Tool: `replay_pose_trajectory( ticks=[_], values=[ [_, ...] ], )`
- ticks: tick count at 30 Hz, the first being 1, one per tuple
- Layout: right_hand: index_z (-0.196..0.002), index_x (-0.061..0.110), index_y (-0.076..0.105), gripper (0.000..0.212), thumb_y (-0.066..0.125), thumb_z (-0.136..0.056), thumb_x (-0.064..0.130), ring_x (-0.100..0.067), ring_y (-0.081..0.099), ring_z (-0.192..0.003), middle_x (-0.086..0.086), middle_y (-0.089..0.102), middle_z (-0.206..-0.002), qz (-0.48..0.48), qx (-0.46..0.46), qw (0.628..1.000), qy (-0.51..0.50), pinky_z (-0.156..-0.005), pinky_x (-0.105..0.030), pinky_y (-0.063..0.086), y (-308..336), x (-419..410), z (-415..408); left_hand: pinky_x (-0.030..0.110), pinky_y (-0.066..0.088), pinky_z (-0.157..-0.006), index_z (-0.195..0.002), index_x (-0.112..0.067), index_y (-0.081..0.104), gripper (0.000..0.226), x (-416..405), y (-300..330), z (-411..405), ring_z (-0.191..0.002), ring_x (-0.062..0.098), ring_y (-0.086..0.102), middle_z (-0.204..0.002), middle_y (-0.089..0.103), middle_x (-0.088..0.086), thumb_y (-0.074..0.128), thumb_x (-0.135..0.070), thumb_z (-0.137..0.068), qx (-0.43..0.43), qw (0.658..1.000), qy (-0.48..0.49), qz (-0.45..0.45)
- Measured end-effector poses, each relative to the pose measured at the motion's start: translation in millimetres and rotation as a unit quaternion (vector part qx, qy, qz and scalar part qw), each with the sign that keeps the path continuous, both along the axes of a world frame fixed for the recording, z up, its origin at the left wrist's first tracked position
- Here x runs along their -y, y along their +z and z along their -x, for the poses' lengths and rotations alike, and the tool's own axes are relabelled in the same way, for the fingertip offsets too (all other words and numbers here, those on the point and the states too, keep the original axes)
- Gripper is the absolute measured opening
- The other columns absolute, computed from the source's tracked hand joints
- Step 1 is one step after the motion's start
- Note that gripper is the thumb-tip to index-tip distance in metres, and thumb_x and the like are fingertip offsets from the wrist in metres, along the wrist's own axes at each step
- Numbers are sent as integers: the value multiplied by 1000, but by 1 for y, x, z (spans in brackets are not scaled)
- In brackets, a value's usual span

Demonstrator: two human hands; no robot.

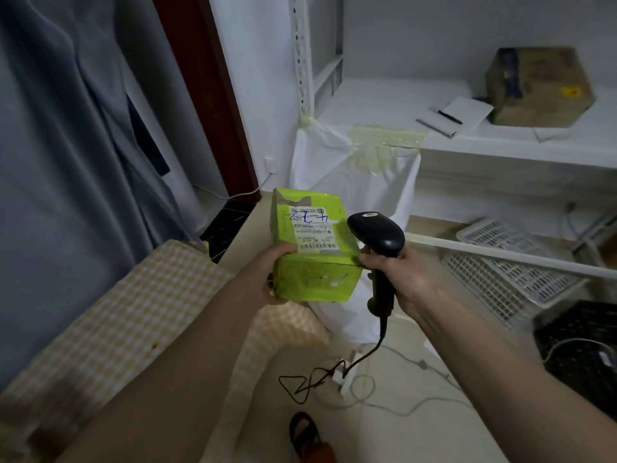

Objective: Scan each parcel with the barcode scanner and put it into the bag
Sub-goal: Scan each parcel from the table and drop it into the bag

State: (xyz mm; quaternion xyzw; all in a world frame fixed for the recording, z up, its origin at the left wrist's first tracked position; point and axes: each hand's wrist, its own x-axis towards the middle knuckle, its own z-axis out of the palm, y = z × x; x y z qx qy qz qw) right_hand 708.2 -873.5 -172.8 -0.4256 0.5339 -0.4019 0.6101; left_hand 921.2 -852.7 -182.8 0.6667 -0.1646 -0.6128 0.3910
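So the lime-green parcel (pixel 312 248) is being held up in mid-air by the left hand (pixel 275 272), fingers curled under its near left corner, thumb pressed on top next to the white shipping label (pixel 312 230). The black barcode scanner (pixel 379 248) is being gripped by the right hand (pixel 397 275), fingers wrapped tight round the handle, its head being hovered just beside the parcel's right edge. The white bag (pixel 384 192) is being kept open right behind both, its mouth taped to the white shelf (pixel 500 142). A brown cardboard box (pixel 537 85) is sitting further back on that shelf.
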Motion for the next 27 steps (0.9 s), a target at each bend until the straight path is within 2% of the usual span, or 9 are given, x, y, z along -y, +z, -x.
replay_pose_trajectory(
  ticks=[6, 9, 10, 12, 14, 17, 19, 22, 27],
  values=[
    [-79, 10, 61, 14, 68, -80, -3, -26, 54, -80, -10, 59, -79, -13, -12, 999, -35, -70, -34, 44, -8, 66, -11, 37, 55, -71, -105, -27, 63, 28, 82, -6, -19, -85, 22, 67, -94, 70, 1, 73, -32, -79, 26, 996, -46, 66],
    [-76, 8, 61, 15, 67, -79, -6, -26, 55, -75, -10, 58, -75, -10, -13, 999, -51, -65, -29, 44, -4, 103, -24, 59, 51, -85, -113, -30, 63, 70, 129, -18, -43, -99, 31, 69, -114, 70, 6, 90, -38, -49, 17, 994, -43, 99],
    [-77, 8, 61, 16, 67, -79, -6, -25, 56, -73, -9, 58, -75, -8, -5, 998, -57, -62, -27, 44, -2, 115, -28, 60, 51, -85, -117, -32, 62, 82, 147, -30, -52, -102, 32, 68, -118, 69, 6, 93, -40, -42, 18, 994, -37, 104],
    [-80, 9, 61, 15, 68, -79, -5, -23, 59, -69, -8, 60, -75, -11, 11, 998, -65, -61, -26, 45, -1, 134, -33, 48, 56, -75, -125, -30, 57, 91, 167, -24, -59, -100, 29, 69, -117, 69, 5, 92, -40, -42, 17, 992, -20, 122],
    [-82, 8, 62, 15, 69, -79, -5, -22, 60, -68, -7, 61, -75, -19, 17, 997, -67, -64, -29, 44, -5, 150, -36, 40, 57, -67, -128, -27, 54, 86, 185, -20, -65, -97, 25, 70, -114, 69, 2, 90, -37, -51, 11, 990, -11, 137],
    [-84, 7, 62, 14, 69, -78, -4, -23, 59, -66, -10, 62, -79, -47, 20, 996, -78, -63, -32, 43, -11, 173, -38, 53, 56, -81, -133, -25, 53, 89, 209, -22, -69, -101, 29, 70, -118, 69, 5, 91, -37, -53, -18, 989, -36, 141],
    [-84, 6, 61, 14, 68, -79, -5, -25, 59, -66, -12, 62, -80, -67, 28, 994, -86, -62, -33, 44, -14, 192, -40, 49, 59, -75, -129, -20, 57, 71, 220, -16, -64, -95, 26, 72, -113, 72, 7, 86, -30, -65, -14, 990, -48, 133],
    [-82, 4, 60, 11, 66, -80, -5, -26, 58, -64, -14, 61, -78, -89, 49, 991, -87, -60, -33, 46, -19, 227, -44, 22, 52, -42, -104, -18, 62, 14, 241, -13, -60, -56, 7, 70, -68, 74, -6, 66, -21, -90, 19, 992, -69, 108],
    [-81, 2, 61, 6, 61, -83, -4, -21, 57, -57, -14, 61, -74, -107, 67, 992, -29, -57, -30, 49, -30, 302, -59, 19, 47, -36, -99, -18, 60, 7, 283, -9, -51, -45, 3, 65, -55, 68, -10, 57, -23, -96, 40, 993, -83, 67]
  ],
)
